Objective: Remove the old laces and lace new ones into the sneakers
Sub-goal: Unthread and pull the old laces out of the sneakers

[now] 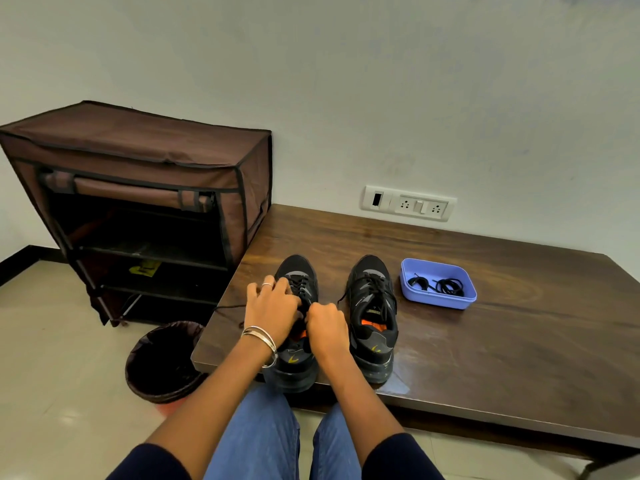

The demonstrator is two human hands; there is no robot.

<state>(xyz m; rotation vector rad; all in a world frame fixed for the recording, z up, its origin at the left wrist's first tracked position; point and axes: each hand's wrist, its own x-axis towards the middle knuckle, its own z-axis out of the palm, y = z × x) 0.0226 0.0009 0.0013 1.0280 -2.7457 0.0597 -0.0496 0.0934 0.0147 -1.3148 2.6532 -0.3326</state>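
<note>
Sneakers (372,317) at table (519,323) edge, both hands (273,308) prob. pinching laces (300,289)

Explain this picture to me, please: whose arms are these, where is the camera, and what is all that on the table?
No machine here: a person wears a camera on the head, looking down at their own arms and knees. On the dark wooden table stand two black sneakers. The left hand and the right hand are both at the laces of the left sneaker; the right hand seems to pinch a lace, though exactly what each holds is hidden. The right sneaker stands untouched, laces in. A blue tray beside it holds coiled black laces. On the floor at left are a brown shoe rack and a bin.
</note>
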